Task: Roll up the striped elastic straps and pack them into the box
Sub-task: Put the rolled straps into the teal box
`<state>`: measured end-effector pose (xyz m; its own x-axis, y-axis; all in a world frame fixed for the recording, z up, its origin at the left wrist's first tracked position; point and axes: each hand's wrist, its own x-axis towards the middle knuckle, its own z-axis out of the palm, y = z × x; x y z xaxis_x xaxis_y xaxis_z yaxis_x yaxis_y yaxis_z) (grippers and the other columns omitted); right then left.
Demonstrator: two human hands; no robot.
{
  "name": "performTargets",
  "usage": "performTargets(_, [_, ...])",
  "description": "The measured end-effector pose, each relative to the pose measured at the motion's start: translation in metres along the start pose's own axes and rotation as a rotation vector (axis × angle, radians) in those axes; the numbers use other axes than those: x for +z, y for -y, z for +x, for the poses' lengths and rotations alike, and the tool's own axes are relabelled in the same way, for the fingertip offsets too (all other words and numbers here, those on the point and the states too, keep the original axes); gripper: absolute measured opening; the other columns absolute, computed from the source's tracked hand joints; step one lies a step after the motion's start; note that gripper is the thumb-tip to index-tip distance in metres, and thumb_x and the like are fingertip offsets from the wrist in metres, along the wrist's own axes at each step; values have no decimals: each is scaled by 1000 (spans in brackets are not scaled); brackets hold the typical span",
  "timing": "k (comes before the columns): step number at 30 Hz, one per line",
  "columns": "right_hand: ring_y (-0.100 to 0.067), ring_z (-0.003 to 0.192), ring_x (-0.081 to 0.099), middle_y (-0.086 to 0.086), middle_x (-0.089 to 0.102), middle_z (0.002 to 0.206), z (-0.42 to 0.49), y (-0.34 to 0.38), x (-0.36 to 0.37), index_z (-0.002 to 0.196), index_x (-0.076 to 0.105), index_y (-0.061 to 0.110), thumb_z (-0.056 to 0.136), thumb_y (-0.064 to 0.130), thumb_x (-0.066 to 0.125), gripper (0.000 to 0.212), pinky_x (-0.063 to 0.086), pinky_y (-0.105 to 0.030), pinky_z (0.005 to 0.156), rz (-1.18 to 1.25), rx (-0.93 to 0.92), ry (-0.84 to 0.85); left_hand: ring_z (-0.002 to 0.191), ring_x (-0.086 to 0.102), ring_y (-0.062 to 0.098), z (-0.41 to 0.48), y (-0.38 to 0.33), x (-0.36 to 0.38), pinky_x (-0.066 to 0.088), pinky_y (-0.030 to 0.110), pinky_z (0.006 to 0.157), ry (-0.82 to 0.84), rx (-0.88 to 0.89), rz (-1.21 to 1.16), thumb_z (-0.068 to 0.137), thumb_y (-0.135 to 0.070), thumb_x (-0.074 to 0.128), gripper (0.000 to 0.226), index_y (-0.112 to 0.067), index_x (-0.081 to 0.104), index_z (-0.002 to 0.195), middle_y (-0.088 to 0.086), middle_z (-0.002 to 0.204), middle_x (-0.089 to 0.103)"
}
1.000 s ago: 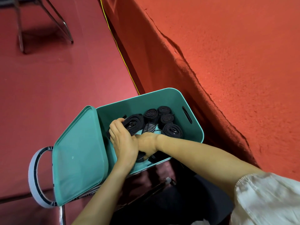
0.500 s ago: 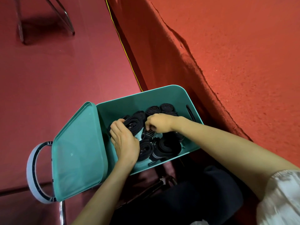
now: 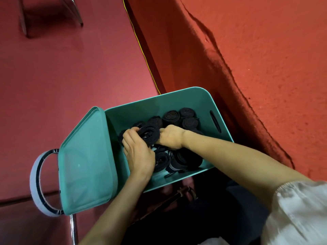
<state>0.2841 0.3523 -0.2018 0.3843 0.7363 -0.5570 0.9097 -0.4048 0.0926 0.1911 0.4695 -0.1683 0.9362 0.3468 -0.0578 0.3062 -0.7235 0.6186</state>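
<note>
Hands, head view.

1. left hand [image 3: 138,152]: reaches into the box from the near side. Its fingers curl over the left edge of a loosely coiled black elastic strap [image 3: 150,134] and grip it.
2. right hand [image 3: 170,137]: the wrist is bent and the fingers curl in against the same coil's right side, clamping it from the opposite side. The fingertips are hidden behind the coil.
3. Coil: held between both hands, low inside the box at about mid-length, over other rolls.
4. teal plastic box [image 3: 187,90]: open, with rounded corners and a slot handle cut in the right wall. It holds two groups:
   - tight black strap rolls [image 3: 177,117], packed side by side near the far wall with their spiral ends showing;
   - looser black rolls with pale stripes [image 3: 177,161], lying at the near end, beside and partly under the hands.
5. teal flat lid [image 3: 86,161]: swung open to the left, its edge touching the box's left rim.
6. pale grey loop handle [image 3: 34,181]: has a dark inner band and projects from the lid's outer left edge.
7. Surroundings:
   - dull red carpeted floor [image 3: 70,71] to the left;
   - orange-red felt-covered surface [image 3: 265,68] to the right, its cloth hanging down just beside the box;
   - thin yellow cord [image 3: 139,46] running along that cloth's foot;
   - chrome tube leg [image 3: 73,228] below the lid;
   - white gathered sleeve [image 3: 297,214] on the right arm.
</note>
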Motion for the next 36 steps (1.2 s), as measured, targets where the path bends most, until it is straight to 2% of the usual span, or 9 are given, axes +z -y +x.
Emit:
performTargets(5, [-31, 104, 57, -9, 42, 134, -25, -1, -1, 141, 32, 11, 85, 22, 60, 63, 47, -40, 75, 134, 113, -94, 117, 36, 31, 0, 0, -2, 34, 41, 94, 6, -4, 2, 69, 13, 55, 58, -6, 40, 122, 14, 124, 38])
performTargets(8, [-33, 95, 59, -13, 43, 126, -41, -7, 6, 134, 38, 8, 83, 20, 60, 57, 50, -43, 72, 247, 205, -148, 117, 35, 31, -2, -1, -2, 34, 41, 94, 24, -2, 7, 70, 12, 55, 58, -6, 39, 123, 14, 125, 37])
performTargets(17, [-29, 106, 52, -11, 46, 122, -47, -10, -1, 126, 46, 7, 88, 18, 57, 41, 43, -38, 74, 247, 370, -206, 119, 35, 30, -4, -1, -1, 35, 42, 94, 55, 0, 29, 72, 10, 58, 58, -7, 37, 124, 13, 126, 36])
performTargets(22, [-29, 112, 49, -11, 41, 129, -50, -12, 0, 139, 35, 10, 84, 24, 67, 65, 45, -40, 83, 277, 376, -115, 119, 35, 31, -5, 0, 0, 35, 42, 94, 48, 6, 25, 72, 10, 58, 58, -6, 37, 124, 13, 126, 36])
performTargets(26, [-29, 116, 45, -11, 40, 133, -53, -10, 5, 144, 31, 11, 80, 29, 72, 79, 43, -40, 89, 317, 375, -147, 119, 35, 32, -4, -1, -1, 35, 43, 95, 7, 2, -4, 72, 10, 59, 58, -6, 38, 123, 14, 126, 37])
performTargets(28, [-30, 113, 46, -11, 46, 128, -56, -8, 5, 138, 40, 8, 79, 26, 69, 68, 42, -40, 89, 349, 329, -226, 119, 35, 32, -4, -2, -2, 34, 44, 95, -13, 1, -23, 71, 10, 58, 58, -5, 38, 123, 15, 126, 37])
performTargets(32, [-29, 80, 54, -10, 59, 88, -63, 4, 9, 92, 62, 5, 77, 19, 53, 22, 48, -39, 71, 314, 56, -582, 118, 35, 34, -4, -2, -3, 36, 46, 96, -78, -3, -65, 67, 13, 55, 59, -3, 39, 122, 16, 126, 38])
performTargets(34, [-28, 81, 54, -9, 60, 88, -60, 10, 11, 94, 63, 4, 81, 26, 57, 26, 50, -40, 72, 329, -64, -576, 117, 36, 33, -4, -2, -4, 36, 45, 97, -109, 2, -99, 67, 14, 56, 59, -2, 39, 121, 17, 126, 38])
performTargets(36, [-31, 97, 56, -12, 62, 106, -52, 14, 9, 113, 62, 4, 82, 35, 65, 44, 50, -42, 85, 351, -143, -468, 117, 36, 32, -4, -3, -4, 35, 44, 97, -127, 9, -125, 68, 14, 57, 58, -2, 39, 121, 17, 126, 38])
